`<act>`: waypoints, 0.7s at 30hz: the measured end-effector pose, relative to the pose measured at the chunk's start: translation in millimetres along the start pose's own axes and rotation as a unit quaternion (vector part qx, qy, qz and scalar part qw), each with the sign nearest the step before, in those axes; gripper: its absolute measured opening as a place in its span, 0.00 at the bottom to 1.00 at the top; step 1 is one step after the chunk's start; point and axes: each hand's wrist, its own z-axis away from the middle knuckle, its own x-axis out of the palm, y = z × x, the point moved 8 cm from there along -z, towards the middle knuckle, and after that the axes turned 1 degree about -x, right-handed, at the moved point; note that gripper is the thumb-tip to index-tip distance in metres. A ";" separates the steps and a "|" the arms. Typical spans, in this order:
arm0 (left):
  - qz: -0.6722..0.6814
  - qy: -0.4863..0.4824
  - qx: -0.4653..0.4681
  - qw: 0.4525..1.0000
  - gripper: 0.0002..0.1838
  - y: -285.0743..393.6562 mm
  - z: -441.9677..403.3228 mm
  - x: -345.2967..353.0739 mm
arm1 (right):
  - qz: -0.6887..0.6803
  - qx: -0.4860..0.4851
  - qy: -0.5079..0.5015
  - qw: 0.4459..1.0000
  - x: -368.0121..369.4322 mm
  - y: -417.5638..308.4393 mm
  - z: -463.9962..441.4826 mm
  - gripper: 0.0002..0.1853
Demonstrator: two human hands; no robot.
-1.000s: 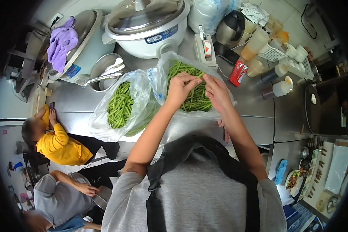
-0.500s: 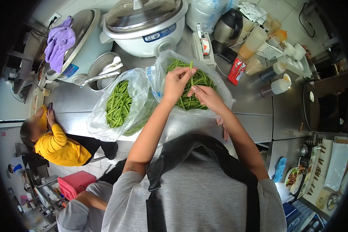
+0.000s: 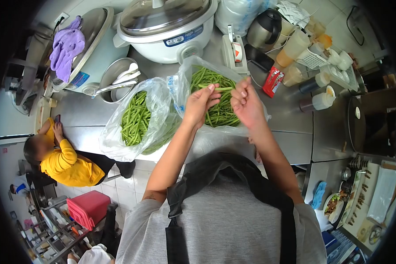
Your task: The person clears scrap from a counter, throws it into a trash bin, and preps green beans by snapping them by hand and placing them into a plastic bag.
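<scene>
Left hand (image 3: pixel 200 104) pinches slender green bean pod (image 3: pixel 225 89), long axis crosswise, far end at curled right hand (image 3: pixel 250 105), grip there unclear; translucent plastic bag (image 3: pixel 185 72) below.

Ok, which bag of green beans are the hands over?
The right-hand bag: the left hand and right hand are both over its beans. The other bag, on the left near the metal bowl, has neither hand over it.
</scene>
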 end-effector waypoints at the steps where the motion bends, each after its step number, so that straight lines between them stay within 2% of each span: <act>1: 0.010 0.001 -0.021 1.000 0.15 -6.3 -1.0 -3.2 | -0.002 -0.011 -0.015 1.000 3.2 -9.6 -1.7 0.13; 4: -0.069 0.003 0.082 0.994 0.12 3.9 -4.7 -6.3 | 0.077 0.003 0.013 0.997 -5.7 -29.0 0.3 0.09; 5: -0.227 -0.003 0.149 0.962 0.11 12.5 -3.9 -0.1 | 0.110 0.008 0.027 0.993 -12.2 -32.1 0.8 0.07; 6: -0.378 -0.007 0.214 0.901 0.10 27.3 1.6 14.0 | 0.165 0.034 0.047 0.985 -24.4 -31.7 0.9 0.07; 7: -0.518 -0.011 0.272 0.811 0.10 35.7 6.4 27.4 | 0.219 0.059 0.066 0.972 -39.9 -30.0 0.5 0.07; 8: -0.568 -0.011 0.267 0.779 0.10 29.2 3.4 32.2 | 0.272 0.084 0.085 0.955 -55.3 -25.8 0.4 0.07; 9: -0.615 -0.011 0.261 0.744 0.09 17.2 -1.7 38.6 | 0.433 0.029 0.084 0.897 -63.4 -31.2 -1.3 0.07; 10: -0.660 -0.012 0.254 0.707 0.09 5.2 -7.9 42.0 | 0.581 -0.027 0.081 0.810 -64.3 -34.4 -1.4 0.08; 11: -0.686 -0.009 0.280 0.672 0.08 -0.3 -13.6 43.9 | 0.709 -0.083 0.075 0.696 -62.1 -37.9 0.0 0.10; 14: -0.724 -0.032 0.270 0.634 0.11 -4.2 -25.8 47.8 | 0.819 -0.045 0.065 0.569 -39.6 -35.7 8.5 0.13; 15: -0.712 -0.037 0.270 0.647 0.11 0.3 -23.3 49.9 | 0.841 -0.040 0.061 0.537 -35.8 -35.5 9.8 0.13; 18: -0.683 -0.044 0.269 0.678 0.11 16.0 -14.5 48.8 | 0.858 -0.164 0.000 0.488 -35.9 -33.9 13.0 0.13; 21: -0.659 -0.044 0.251 0.707 0.12 25.5 -7.4 43.2 | 0.852 -0.220 -0.013 0.474 -41.2 -34.3 12.9 0.10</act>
